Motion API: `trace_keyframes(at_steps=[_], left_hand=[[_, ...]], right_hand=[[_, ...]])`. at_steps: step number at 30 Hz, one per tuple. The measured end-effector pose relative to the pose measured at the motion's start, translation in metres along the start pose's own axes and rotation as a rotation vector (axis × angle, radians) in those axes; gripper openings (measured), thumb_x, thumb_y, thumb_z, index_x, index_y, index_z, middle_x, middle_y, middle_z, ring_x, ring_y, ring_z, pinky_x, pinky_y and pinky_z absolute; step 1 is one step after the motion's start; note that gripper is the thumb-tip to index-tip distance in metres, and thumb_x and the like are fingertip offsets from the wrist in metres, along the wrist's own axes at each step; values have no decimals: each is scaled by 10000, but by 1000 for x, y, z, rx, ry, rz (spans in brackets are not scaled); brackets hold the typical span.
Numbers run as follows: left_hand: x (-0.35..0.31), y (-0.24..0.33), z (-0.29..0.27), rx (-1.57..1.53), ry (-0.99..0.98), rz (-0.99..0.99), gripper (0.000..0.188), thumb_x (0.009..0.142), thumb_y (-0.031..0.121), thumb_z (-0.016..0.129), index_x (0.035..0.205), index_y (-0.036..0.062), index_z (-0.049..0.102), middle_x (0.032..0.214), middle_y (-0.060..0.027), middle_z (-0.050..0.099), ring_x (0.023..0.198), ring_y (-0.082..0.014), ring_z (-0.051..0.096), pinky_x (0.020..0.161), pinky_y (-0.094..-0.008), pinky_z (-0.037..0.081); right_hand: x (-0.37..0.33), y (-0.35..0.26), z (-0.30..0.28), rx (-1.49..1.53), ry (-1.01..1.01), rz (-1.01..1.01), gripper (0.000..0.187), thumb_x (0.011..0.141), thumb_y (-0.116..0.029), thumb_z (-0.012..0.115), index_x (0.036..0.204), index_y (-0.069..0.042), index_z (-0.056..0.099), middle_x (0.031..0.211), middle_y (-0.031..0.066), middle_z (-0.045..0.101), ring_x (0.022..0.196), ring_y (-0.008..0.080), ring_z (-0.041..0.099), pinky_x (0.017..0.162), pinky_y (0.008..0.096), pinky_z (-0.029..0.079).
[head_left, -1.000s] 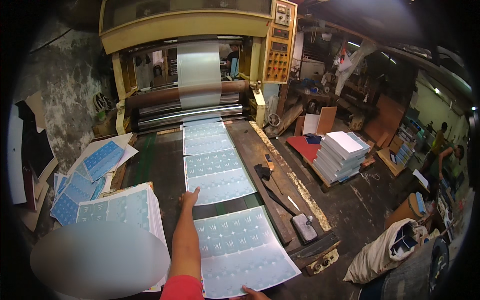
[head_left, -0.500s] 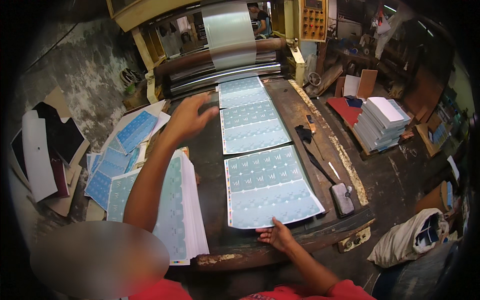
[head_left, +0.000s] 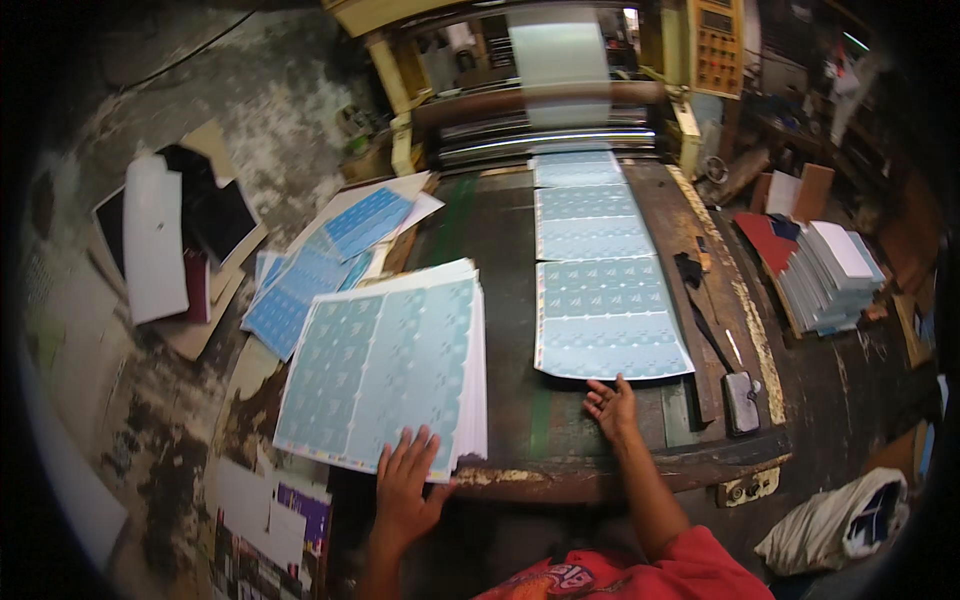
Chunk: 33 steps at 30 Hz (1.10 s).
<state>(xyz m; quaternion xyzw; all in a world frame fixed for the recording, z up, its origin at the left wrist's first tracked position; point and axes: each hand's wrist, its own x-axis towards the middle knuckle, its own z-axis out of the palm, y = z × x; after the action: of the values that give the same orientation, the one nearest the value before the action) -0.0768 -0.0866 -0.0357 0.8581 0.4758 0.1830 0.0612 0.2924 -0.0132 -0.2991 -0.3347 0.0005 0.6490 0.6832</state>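
Note:
My left hand (head_left: pixel 408 480) lies with its fingers spread on the front edge of a thick stack of printed sheets (head_left: pixel 415 345), pale green-blue with a patterned half. My right hand (head_left: pixel 612 405) is open, palm up, at the front edge of the nearest printed sheet (head_left: pixel 612 318) on the dark worktable (head_left: pixel 490 250); its fingertips are at or just under that edge, and I cannot tell whether they touch. Behind that sheet, a second sheet (head_left: pixel 593 222) and a third sheet (head_left: pixel 575 168) lie in a row toward the rollers.
A machine with metal rollers (head_left: pixel 550 145) and a hanging clear film (head_left: pixel 560 65) stands behind the table. Loose blue sheets (head_left: pixel 370 222) lie at left. A grey block-shaped tool (head_left: pixel 741 402) rests at right. Beyond it are a tall paper stack (head_left: pixel 835 275) and a white sack (head_left: pixel 835 530).
My view has swung left. My left hand has come down from above the table onto the stack. The right hand no longer grips a sheet; the nearest sheet's front edge lies farther back.

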Motion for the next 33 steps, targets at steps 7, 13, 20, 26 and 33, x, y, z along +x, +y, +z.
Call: trace_keyframes(at_steps=[7,13,20,26,33], left_hand=[[-2,-15,4,-1045,616,-410,264,1019,201,486,1080,53,695,1042,-139,697,919,-299,648,867,-308,462],[0,34,-8,-315,71,225,259,898,180,624,1141,126,695,1175,-91,679,1216,-332,564,1081,-555,296],[3,43,0,30,89,175,636,778,487,739,1302,151,608,1462,-123,469,1405,-422,322,1140,-618,181],[5,-13,12,-133,181,39,479,874,391,686,1224,66,643,1326,-143,596,1327,-349,464,1114,-510,284],[18,-3,31,-309,417,-141,239,953,263,599,1040,70,711,1110,-107,701,1176,-330,589,1014,-483,359]], right_hand=[[-50,5,40,-144,37,-69,661,960,-501,503,1458,-102,331,1260,120,591,935,213,582,883,425,497],[-162,-25,103,-309,-579,63,622,931,-479,576,1364,-55,438,1141,118,641,854,199,629,805,375,516],[-177,3,65,-276,-234,161,290,908,-256,635,1048,-13,561,759,71,594,612,161,539,674,349,504],[-179,51,-11,-254,9,246,361,979,-344,546,1166,-45,471,785,109,590,612,195,543,773,472,533],[-152,48,-30,-162,51,232,461,1030,-412,422,1184,14,507,861,169,651,656,209,591,810,483,535]])
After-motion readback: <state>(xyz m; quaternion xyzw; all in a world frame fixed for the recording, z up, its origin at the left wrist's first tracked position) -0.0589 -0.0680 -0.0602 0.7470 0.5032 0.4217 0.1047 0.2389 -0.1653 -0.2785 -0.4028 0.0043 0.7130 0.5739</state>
